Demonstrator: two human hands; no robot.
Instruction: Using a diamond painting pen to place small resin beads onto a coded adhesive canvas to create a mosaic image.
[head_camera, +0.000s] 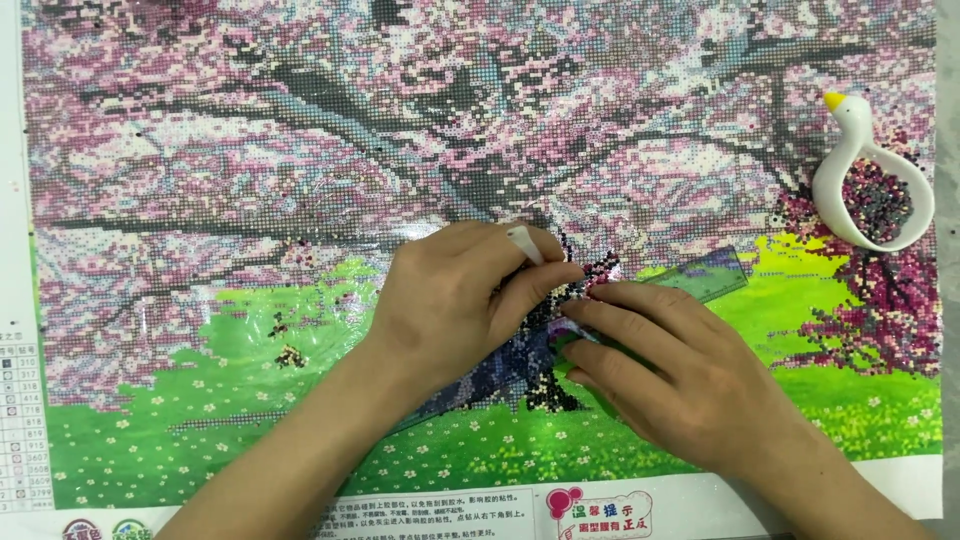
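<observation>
A large bead-mosaic canvas (300, 150) of pink blossom trees over green grass fills the view. My left hand (455, 300) rests on its middle, thumb and forefinger pinched on a small white pen-like tool (525, 243) pointing at the dark trunk area. My right hand (670, 375) lies flat beside it, fingertips pressing on a clear greenish ruler (712, 275) that slants up to the right across the canvas. The two hands touch at the fingertips near the trunk.
A white swan-shaped dish (862, 150) with a yellow beak, holding several dark beads, sits on the canvas at the upper right. A printed legend strip (22, 420) runs down the left margin, and a white instruction band (440, 512) runs along the bottom edge.
</observation>
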